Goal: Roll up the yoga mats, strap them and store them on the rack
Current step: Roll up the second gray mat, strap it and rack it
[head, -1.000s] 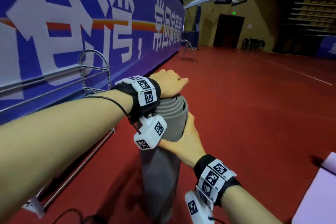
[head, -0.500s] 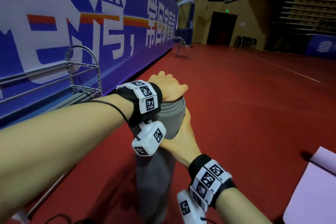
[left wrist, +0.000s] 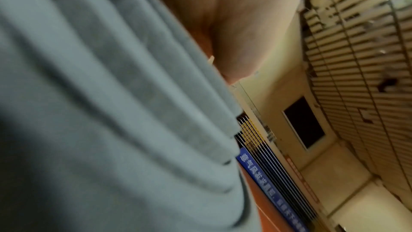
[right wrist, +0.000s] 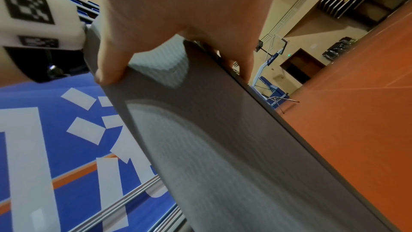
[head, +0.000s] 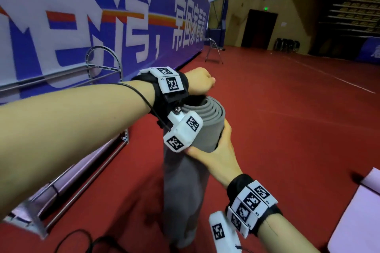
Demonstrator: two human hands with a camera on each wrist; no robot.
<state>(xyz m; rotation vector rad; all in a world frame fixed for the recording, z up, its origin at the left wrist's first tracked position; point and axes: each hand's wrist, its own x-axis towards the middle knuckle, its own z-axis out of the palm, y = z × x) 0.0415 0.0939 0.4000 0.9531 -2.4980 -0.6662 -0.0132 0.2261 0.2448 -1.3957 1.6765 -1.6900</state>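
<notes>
A grey rolled yoga mat (head: 185, 191) stands upright on the red floor, its spiral end facing up. My right hand (head: 218, 150) grips the roll just below its top, thumb on the near side and fingers round the far side. In the right wrist view the thumb (right wrist: 109, 70) presses on the mat (right wrist: 223, 147). My left hand (head: 200, 83) hovers over the far rim of the roll with its fingers curled down; their tips are hidden. The left wrist view shows the mat's layered end (left wrist: 100, 112) close under the palm (left wrist: 223, 15). No strap is visible.
A metal rack (head: 102, 57) with long rails and an arched end runs along the blue banner wall (head: 82, 16) at the left. A lilac mat (head: 353, 222) lies flat on the floor at lower right. A folding chair (head: 213, 51) stands far back. A black cable (head: 78, 240) lies by the rack.
My left hand, which lay on top of the roll, has lifted off it, so the spiral end now shows. My right hand keeps its grip.
</notes>
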